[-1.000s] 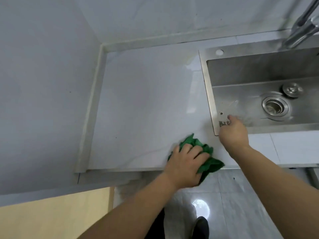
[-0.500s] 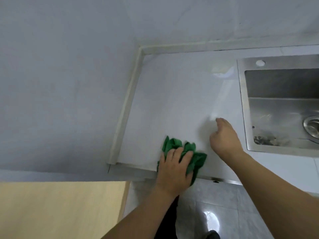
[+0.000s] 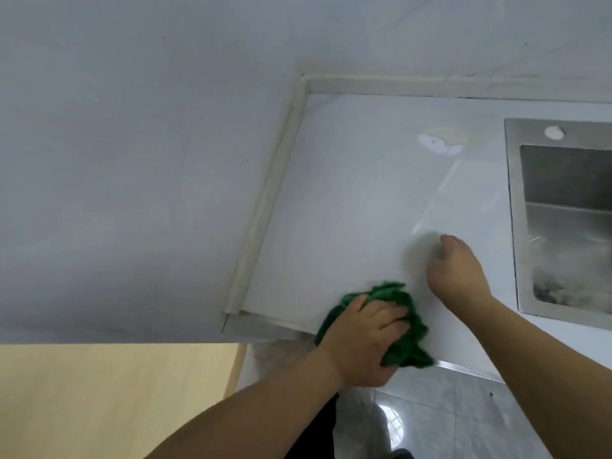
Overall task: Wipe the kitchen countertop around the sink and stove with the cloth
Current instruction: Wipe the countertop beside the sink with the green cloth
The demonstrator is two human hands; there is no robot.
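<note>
A crumpled green cloth (image 3: 402, 321) lies on the white glossy countertop (image 3: 347, 207) at its front edge. My left hand (image 3: 367, 339) presses down on the cloth and grips it, hiding most of it. My right hand (image 3: 455, 270) rests on the countertop just right of the cloth, fingers curled with nothing in them. The steel sink (image 3: 563, 226) is set into the counter at the right, its bowl partly cut off by the frame. No stove is in view.
A grey wall (image 3: 132, 160) bounds the counter on the left and at the back, with a pale sealing strip (image 3: 265, 207) along the joint. A wooden panel (image 3: 109, 399) is at lower left. Shiny floor tiles (image 3: 447, 419) lie below the counter edge.
My view has swung left, so the sink has slid to the right. My left hand has carried the cloth left along the front edge. My right hand has left the sink rim for the countertop.
</note>
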